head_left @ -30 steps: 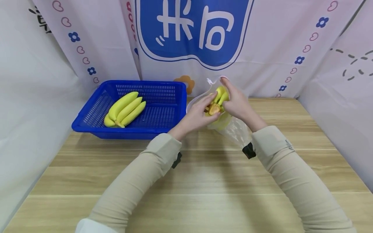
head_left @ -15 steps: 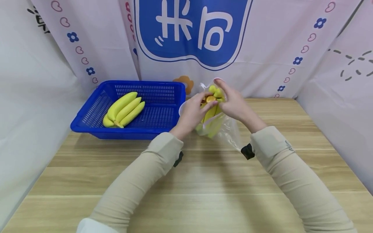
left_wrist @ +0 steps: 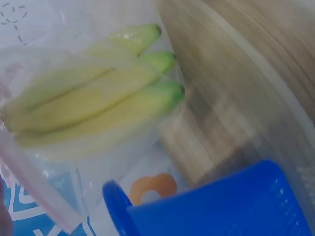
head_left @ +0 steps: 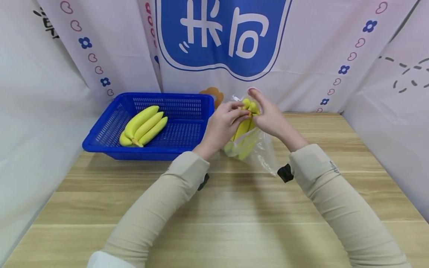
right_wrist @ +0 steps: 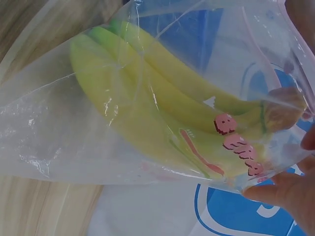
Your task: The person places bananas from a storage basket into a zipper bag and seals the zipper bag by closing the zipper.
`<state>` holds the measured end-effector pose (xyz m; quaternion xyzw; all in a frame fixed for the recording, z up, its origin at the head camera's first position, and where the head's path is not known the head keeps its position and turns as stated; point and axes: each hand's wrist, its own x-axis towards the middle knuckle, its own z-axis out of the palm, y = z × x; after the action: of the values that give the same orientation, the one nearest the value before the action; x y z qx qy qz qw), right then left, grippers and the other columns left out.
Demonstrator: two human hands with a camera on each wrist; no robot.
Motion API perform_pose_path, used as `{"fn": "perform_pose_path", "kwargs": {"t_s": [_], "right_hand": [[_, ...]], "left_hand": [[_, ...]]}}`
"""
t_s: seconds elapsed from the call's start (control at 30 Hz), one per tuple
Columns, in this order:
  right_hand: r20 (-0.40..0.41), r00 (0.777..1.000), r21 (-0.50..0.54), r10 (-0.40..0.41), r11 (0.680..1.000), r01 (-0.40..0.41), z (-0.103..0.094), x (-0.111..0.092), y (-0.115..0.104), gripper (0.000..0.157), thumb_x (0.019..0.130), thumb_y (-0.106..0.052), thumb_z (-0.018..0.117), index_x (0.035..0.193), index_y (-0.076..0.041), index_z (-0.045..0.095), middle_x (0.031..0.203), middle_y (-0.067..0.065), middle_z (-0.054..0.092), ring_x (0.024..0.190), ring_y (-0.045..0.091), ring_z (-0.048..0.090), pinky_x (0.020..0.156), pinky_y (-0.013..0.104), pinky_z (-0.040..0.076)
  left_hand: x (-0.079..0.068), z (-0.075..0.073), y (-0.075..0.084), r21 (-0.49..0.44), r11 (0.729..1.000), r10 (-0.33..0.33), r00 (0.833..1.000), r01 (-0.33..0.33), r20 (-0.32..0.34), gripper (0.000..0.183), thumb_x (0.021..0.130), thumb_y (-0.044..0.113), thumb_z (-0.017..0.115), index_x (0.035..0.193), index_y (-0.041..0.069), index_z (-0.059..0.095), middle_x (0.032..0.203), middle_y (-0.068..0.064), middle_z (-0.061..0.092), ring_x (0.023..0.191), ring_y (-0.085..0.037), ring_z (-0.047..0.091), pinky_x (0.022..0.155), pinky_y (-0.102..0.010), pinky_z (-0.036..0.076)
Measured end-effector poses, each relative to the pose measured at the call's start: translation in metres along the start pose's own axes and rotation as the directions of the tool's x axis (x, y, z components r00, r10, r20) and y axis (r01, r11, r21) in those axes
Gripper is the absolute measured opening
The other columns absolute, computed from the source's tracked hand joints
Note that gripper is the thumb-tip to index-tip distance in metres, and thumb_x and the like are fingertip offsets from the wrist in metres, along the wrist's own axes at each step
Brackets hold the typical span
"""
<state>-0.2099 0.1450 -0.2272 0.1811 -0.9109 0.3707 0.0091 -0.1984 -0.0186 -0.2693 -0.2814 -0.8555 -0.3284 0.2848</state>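
Observation:
A bunch of yellow bananas hangs inside a clear plastic zip bag, stem end up at the bag's mouth. My left hand has its curled fingers on the stem end, covering most of it. On the other side, my right hand grips the bag's edge, its thumb raised along the rim. Through the film in the left wrist view, the bananas show greenish tips. Pink printing marks the bag in the right wrist view, where the brown stem lies close to the opening and my right fingers hold the film.
A blue plastic basket stands left of the bag, with another banana bunch lying in it. Behind the wooden table hangs a printed white cloth; pale cloth also lines both sides.
The bananas have come upright in the bag, their bodies now visible through the film below my hands. My left hand has shifted slightly up over the stem. The basket stays put.

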Motion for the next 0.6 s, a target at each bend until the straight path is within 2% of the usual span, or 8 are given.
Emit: {"fn": "perform_pose_path", "kwargs": {"t_s": [0.1,0.13,0.2,0.27,0.33,0.37,0.5,0.6], "right_hand": [[0.01,1.0,0.008,-0.002,1.0,0.001,-0.001,0.0,-0.001,0.08,0.078,0.005,0.046,0.153,-0.009,0.02,0.16,0.007,0.022,0.149,0.025,0.016,0.122,0.046,0.016],[0.011,1.0,0.011,-0.004,1.0,0.004,-0.001,0.0,-0.002,0.08,0.078,0.005,0.046,0.153,-0.009,0.02,0.16,0.007,0.023,0.149,0.025,0.015,0.12,0.046,0.021],[0.013,1.0,0.007,-0.008,1.0,0.008,-0.001,-0.001,-0.004,0.081,0.077,0.006,0.046,0.153,-0.009,0.02,0.159,0.006,0.023,0.15,0.024,0.014,0.12,0.046,0.021],[0.018,1.0,0.01,-0.008,1.0,0.008,-0.001,-0.001,-0.006,0.082,0.077,0.006,0.045,0.153,-0.011,0.02,0.159,0.006,0.023,0.15,0.023,0.013,0.12,0.047,0.021],[0.016,1.0,0.011,-0.007,1.0,0.007,-0.001,-0.002,-0.007,0.083,0.077,0.006,0.045,0.153,-0.011,0.02,0.16,0.005,0.023,0.15,0.022,0.012,0.12,0.047,0.02],[0.012,1.0,0.016,-0.011,1.0,0.011,-0.001,-0.002,-0.008,0.082,0.077,0.006,0.045,0.153,-0.01,0.019,0.16,0.005,0.023,0.15,0.022,0.012,0.122,0.047,0.014],[-0.035,0.999,0.068,-0.036,0.997,0.038,-0.003,-0.001,-0.012,0.082,0.077,0.007,0.044,0.153,-0.006,0.016,0.16,0.007,0.022,0.15,0.022,0.012,0.122,0.045,0.013],[-0.073,0.996,0.092,-0.043,0.994,0.05,-0.007,0.001,-0.013,0.081,0.077,0.007,0.042,0.152,-0.003,0.015,0.16,0.01,0.022,0.149,0.024,0.014,0.122,0.042,0.015]], "left_hand": [[0.001,0.001,0.002,0.004,0.996,-0.093,0.993,0.094,-0.074,0.036,0.086,0.029,0.07,0.112,0.005,0.065,0.131,-0.014,0.052,0.119,-0.026,0.052,0.099,-0.032,0.049],[0.002,0.001,0.003,0.002,0.99,-0.143,0.986,0.144,-0.091,0.041,0.085,0.031,0.071,0.115,0.005,0.062,0.133,-0.014,0.049,0.121,-0.027,0.049,0.099,-0.033,0.049],[0.004,0.002,0.005,0.003,0.973,-0.229,0.968,0.23,-0.103,0.05,0.083,0.035,0.072,0.121,0.007,0.056,0.136,-0.014,0.044,0.125,-0.028,0.046,0.101,-0.035,0.047],[0.006,0.002,0.006,0.008,0.961,-0.275,0.956,0.277,-0.1,0.055,0.083,0.037,0.072,0.125,0.007,0.053,0.137,-0.013,0.044,0.126,-0.028,0.045,0.102,-0.036,0.046],[0.008,0.002,0.006,0.019,0.956,-0.29,0.953,0.293,-0.088,0.056,0.084,0.037,0.071,0.128,0.007,0.052,0.136,-0.013,0.044,0.125,-0.028,0.046,0.104,-0.036,0.044],[0.008,0.002,0.006,0.025,0.955,-0.293,0.953,0.296,-0.081,0.056,0.084,0.038,0.07,0.129,0.008,0.052,0.136,-0.013,0.045,0.125,-0.028,0.046,0.105,-0.036,0.044],[0.01,-0.002,0.005,0.016,0.956,-0.291,0.955,0.292,-0.063,0.054,0.088,0.039,0.065,0.131,0.008,0.051,0.135,-0.013,0.048,0.123,-0.028,0.048,0.106,-0.036,0.043],[0.011,-0.008,0.0,-0.04,0.948,-0.319,0.945,0.317,-0.077,0.047,0.095,0.038,0.056,0.131,0.007,0.051,0.134,-0.012,0.05,0.123,-0.027,0.048,0.105,-0.038,0.043]]}}
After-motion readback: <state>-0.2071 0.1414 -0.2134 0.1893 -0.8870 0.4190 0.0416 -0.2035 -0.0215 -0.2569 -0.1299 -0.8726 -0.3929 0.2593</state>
